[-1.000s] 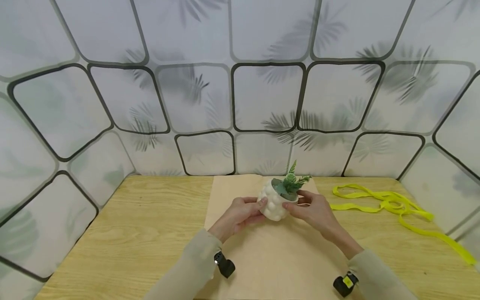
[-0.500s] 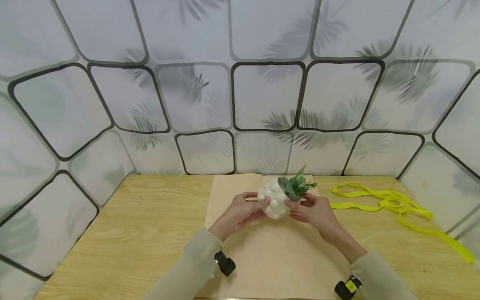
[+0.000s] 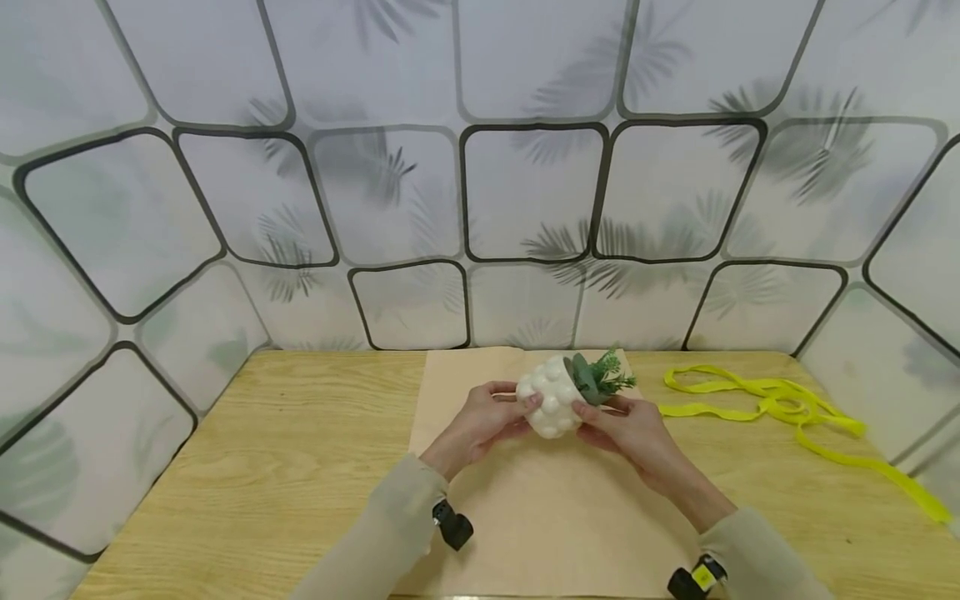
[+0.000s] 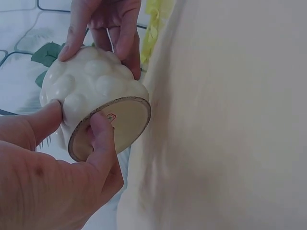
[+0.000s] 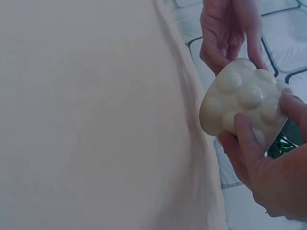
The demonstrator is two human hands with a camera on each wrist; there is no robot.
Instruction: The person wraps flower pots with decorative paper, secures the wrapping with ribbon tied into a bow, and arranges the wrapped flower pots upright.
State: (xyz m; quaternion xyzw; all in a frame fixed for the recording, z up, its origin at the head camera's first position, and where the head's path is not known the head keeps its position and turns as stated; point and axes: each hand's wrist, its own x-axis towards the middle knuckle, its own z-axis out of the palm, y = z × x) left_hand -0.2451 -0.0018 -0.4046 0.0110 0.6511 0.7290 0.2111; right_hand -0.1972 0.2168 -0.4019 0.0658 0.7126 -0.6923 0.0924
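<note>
Both hands hold a white, bubbly ceramic plant pot (image 3: 551, 400), tipped so that its mouth leans to the right. Green artificial-looking leaves (image 3: 600, 377) stick out of the mouth. My left hand (image 3: 483, 423) grips the base end, thumb on the bumpy side and a finger against the underside, where a small red mark shows in the left wrist view. Near the rim, my right hand (image 3: 626, 433) pinches the pot between thumb and fingers. In the right wrist view the pot (image 5: 249, 98) hangs over the paper's edge, with the right hand's fingers on its bumps.
A large sheet of brown paper (image 3: 555, 517) lies on the wooden table (image 3: 285, 450) beneath the hands. To the right a long yellow ribbon (image 3: 795, 408) lies in loose loops. Patterned fabric walls (image 3: 536, 196) enclose the table at the back and sides.
The pot has tilted further over to the right, its plant swinging from nearly upright to pointing right. My right hand has shifted its fingers slightly around the rim; the left hand stays nearly in place.
</note>
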